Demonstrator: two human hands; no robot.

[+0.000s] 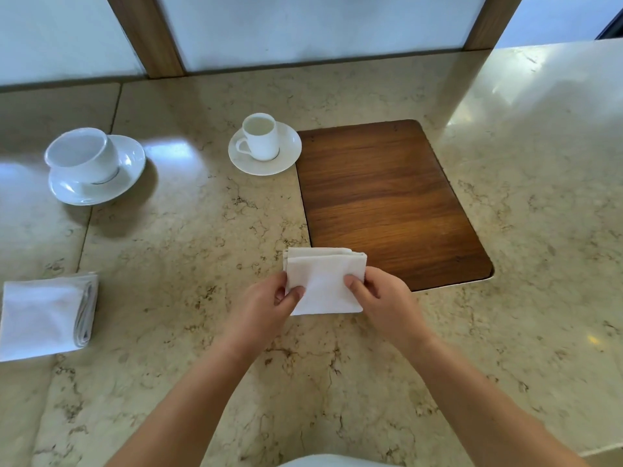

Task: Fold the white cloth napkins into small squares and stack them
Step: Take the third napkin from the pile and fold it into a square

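Your left hand (266,298) and right hand (377,294) each pinch a side of a folded white napkin (323,281), thumbs on top, the other fingers hidden beneath the cloth. It sits at the near corner of a rounded wooden inset board (387,197) in the veined, glossy marble counter (202,247). A stack of folded napkins (43,315), layered edges showing, is cut off at the left frame edge. Two plain white porcelain cups rest on saucers: a wide cup (81,155) and a small handled cup (259,136). No writing is legible anywhere.
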